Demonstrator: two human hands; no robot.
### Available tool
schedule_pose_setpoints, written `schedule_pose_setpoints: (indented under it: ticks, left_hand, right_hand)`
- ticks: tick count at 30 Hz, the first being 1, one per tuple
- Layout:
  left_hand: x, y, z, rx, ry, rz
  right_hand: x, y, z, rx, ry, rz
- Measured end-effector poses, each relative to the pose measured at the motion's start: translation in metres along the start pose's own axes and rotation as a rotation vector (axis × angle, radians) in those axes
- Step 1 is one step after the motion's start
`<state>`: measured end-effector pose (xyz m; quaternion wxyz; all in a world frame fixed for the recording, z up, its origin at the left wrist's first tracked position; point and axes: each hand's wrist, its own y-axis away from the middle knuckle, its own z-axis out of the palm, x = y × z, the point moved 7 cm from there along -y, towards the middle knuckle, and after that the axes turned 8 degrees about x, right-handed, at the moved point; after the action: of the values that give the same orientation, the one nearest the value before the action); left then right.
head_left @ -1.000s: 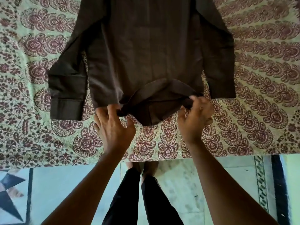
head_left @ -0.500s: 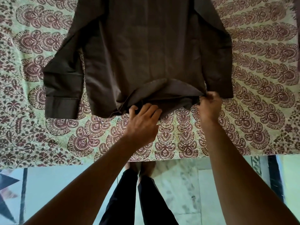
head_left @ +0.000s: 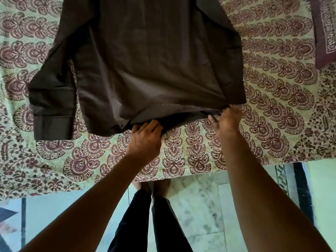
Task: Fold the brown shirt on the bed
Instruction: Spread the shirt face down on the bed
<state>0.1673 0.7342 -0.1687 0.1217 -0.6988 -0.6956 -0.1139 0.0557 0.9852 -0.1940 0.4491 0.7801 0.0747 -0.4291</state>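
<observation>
On the bed [head_left: 272, 88] the brown shirt [head_left: 145, 60] lies lengthwise, hem nearest; both hands, left [head_left: 144, 139] and right [head_left: 226, 120], pinch it.

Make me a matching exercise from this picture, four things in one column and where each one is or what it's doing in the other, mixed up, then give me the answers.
Column one:
1. left hand
2. right hand
3. brown shirt
4. sleeve cuff

Column two:
A. spread out on the patterned bedsheet
B. lies flat at the shirt's left side, touched by neither hand
C. holds the hem at its right corner
D. holds the hem near its middle

Pairs: 1-D, 2-C, 3-A, 4-B
</observation>
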Motion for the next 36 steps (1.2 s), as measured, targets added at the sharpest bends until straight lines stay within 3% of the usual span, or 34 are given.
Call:
schedule_pose_setpoints:
  ticks: [3,10,14,17,22,27,29,32,36]
  left_hand:
    - [-0.002,0.000,0.000,-0.026,0.025,-0.029]
    - [0.001,-0.006,-0.003,-0.018,0.048,-0.069]
    - [0.005,-0.005,0.001,-0.026,-0.023,-0.044]
    - [0.005,-0.004,0.003,-0.013,-0.028,-0.041]
    - [0.003,-0.002,-0.005,0.064,0.068,-0.045]
    - [0.007,0.004,-0.010,0.114,0.024,0.023]
    - [0.010,0.008,-0.016,0.166,0.036,0.064]
    - [0.014,0.016,-0.040,0.274,0.123,0.083]
    - [-0.001,0.029,-0.067,0.412,0.082,-0.085]
  right_hand:
    - [-0.011,-0.010,-0.003,0.079,0.179,-0.169]
    - [-0.019,0.006,0.010,-0.211,0.503,-0.384]
    - [-0.016,0.000,-0.001,-0.119,0.392,-0.190]
    - [-0.010,0.004,-0.003,-0.171,0.419,-0.050]
    - [0.017,0.016,-0.002,-0.387,0.659,-0.013]
    - [0.020,0.007,-0.028,-0.192,0.683,-0.144]
    - [0.017,0.008,-0.035,-0.105,0.711,-0.233]
    - [-0.004,0.021,-0.037,0.059,0.780,-0.548]
    - [-0.028,0.048,-0.013,-0.003,0.856,-1.008]
